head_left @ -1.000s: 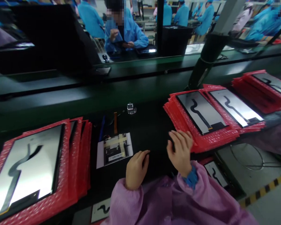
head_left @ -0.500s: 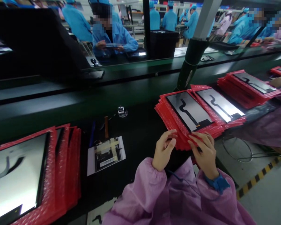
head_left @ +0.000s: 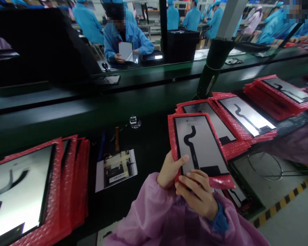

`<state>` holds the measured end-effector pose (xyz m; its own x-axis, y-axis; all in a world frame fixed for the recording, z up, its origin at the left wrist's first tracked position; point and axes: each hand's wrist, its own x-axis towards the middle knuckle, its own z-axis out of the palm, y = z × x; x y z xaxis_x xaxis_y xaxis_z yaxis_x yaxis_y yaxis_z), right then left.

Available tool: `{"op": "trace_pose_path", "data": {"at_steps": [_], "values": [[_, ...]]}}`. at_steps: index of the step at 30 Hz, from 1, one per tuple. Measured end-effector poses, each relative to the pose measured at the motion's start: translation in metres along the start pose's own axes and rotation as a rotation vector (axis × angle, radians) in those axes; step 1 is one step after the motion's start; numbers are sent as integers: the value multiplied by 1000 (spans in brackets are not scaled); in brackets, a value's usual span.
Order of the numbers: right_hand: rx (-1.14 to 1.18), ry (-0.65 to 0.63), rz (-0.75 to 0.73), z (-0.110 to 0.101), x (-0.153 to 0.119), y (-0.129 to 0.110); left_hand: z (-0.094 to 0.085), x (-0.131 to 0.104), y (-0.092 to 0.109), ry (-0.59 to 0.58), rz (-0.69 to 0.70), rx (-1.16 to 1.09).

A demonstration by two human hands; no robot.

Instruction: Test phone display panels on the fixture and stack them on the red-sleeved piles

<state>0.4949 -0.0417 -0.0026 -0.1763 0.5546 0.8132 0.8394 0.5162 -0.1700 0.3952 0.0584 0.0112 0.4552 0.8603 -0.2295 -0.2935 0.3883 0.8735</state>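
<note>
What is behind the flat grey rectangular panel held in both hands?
Behind the held panel is red bubble wrap, showing past its edges; beyond, a second black-bordered grey panel shows partly. The held panel's back and the wrap's middle are covered.

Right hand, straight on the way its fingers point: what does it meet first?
The right hand touches the panel; past that contact, the left hand looks next, though depth is unclear.

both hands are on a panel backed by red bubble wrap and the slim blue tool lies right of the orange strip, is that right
Not quite: the head view shows the slim blue tool to the left of the orange strip. The rest stands: the left hand and right hand are both on a panel backed by red bubble wrap.
</note>
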Motion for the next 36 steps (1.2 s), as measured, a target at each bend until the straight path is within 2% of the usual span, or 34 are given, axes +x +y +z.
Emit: {"op": "trace_pose_path", "data": {"at_steps": [3, 6, 8, 10, 12, 14, 16, 18, 19, 21, 23, 26, 29, 32, 34, 35, 36], "values": [[135, -75, -34, 2, 1, -14, -36, -21, 0, 122, -28, -44], [224, -157, -55, 8, 0, -18, -75, -34, -1, 228, -56, -18], [187, -247, -25, 18, -3, -14, -96, -36, -4, 277, -58, 33], [78, -389, 14, 31, -10, -7, -109, -34, -8, 311, -39, 106], [-61, -528, 80, 45, -19, 1, -118, -29, -12, 348, 21, 273], [-166, -617, 165, 56, -29, 8, -126, -25, -10, 412, 99, 574], [-207, -655, 218, 64, -36, 13, -138, -22, 0, 500, 149, 839], [-203, -658, 218, 68, -40, 18, -154, -20, 18, 626, 184, 989], [-200, -652, 217, 68, -41, 21, -165, -19, 28, 710, 208, 1050], [-176, -644, 217, 67, -41, 27, -187, -17, 46, 954, 267, 1294], [-111, -659, 215, 65, -40, 33, -209, -11, 58, 1123, 217, 1462], [29, -678, 256, 58, -36, 41, -235, -1, 62, 1132, 83, 1498], [141, -618, 347, 49, -28, 42, -249, 5, 61, 1119, 88, 1471], [229, -474, 406, 39, -14, 35, -250, 5, 65, 1181, 140, 1445], [316, -386, 461, 36, -4, 27, -239, -2, 68, 1215, 291, 1405], [382, -358, 508, 35, 0, 22, -228, -7, 67, 1181, 406, 1378], [461, -348, 568, 36, 4, 17, -215, -14, 65, 1093, 536, 1351]]}}
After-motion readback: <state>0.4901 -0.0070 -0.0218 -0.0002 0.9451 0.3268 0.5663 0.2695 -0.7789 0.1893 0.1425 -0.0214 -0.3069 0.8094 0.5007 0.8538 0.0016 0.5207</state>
